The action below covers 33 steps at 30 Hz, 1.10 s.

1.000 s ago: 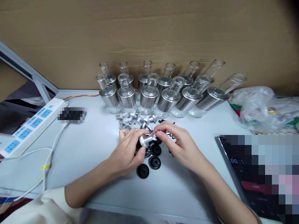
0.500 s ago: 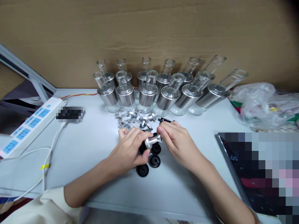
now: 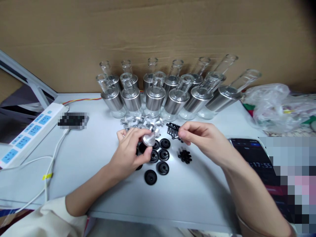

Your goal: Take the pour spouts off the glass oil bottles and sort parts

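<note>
A silver metal spout piece [image 3: 148, 140] is pinched between the thumb and fingers of my left hand [image 3: 132, 148], above several round black caps [image 3: 163, 168]. My right hand [image 3: 197, 133] has its thumb and index finger pressed together at the edge of a pile of small black parts [image 3: 173, 129]; what they hold, if anything, is too small to tell. Just below that hand lies a black star-shaped part [image 3: 185, 156]. Behind my left hand is a heap of silver spout pieces [image 3: 138, 121].
Two rows of glass bottles with steel sleeves [image 3: 155, 97] stand at the back. A power strip [image 3: 32, 131] and a pixelated device [image 3: 73, 120] are on the left. Clear plastic bags [image 3: 274, 105] and a tablet-like screen [image 3: 261, 171] are on the right.
My right hand has moved away from the silver piece to the black parts at the right. My left hand has shifted slightly left and turned the piece, its round base now facing me.
</note>
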### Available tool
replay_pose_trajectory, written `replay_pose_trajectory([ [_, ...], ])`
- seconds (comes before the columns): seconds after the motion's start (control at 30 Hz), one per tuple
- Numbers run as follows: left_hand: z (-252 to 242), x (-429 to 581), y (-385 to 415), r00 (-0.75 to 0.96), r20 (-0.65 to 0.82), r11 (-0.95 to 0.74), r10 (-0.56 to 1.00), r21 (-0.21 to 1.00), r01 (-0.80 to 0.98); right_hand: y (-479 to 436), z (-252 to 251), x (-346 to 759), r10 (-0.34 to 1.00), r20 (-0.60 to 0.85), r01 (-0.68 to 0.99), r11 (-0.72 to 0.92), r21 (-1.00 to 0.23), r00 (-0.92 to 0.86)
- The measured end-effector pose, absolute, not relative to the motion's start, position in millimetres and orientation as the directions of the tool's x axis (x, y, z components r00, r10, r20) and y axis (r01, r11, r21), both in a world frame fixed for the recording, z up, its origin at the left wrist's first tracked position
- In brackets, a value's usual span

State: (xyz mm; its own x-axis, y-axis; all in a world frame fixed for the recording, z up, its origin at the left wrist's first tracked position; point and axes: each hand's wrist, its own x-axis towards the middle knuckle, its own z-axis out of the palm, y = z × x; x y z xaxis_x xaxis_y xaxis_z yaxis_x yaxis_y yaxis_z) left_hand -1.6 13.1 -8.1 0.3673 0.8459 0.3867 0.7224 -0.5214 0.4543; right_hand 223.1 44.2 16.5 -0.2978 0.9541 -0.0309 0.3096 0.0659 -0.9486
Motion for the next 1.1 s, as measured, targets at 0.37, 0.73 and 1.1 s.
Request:
replay_pose_trajectory([
  [0.37,-9,0,11,0.345,0.396,-0.51,0.851,0.465,0.724,49,-7,272,0.91,-0.29,0.672,-0.018,-0.741,-0.295],
  [0.73,-7,1,12,0.369,0.372,-0.514,0.851,0.456,0.726,49,1,262,0.821,-0.5,0.804,-0.09,-0.588,-0.274],
  [1.1,-8,1,11,0.324,0.477,-0.536,0.817,0.422,0.732,46,12,251,0.956,-0.118,0.746,0.13,-0.653,-0.27],
])
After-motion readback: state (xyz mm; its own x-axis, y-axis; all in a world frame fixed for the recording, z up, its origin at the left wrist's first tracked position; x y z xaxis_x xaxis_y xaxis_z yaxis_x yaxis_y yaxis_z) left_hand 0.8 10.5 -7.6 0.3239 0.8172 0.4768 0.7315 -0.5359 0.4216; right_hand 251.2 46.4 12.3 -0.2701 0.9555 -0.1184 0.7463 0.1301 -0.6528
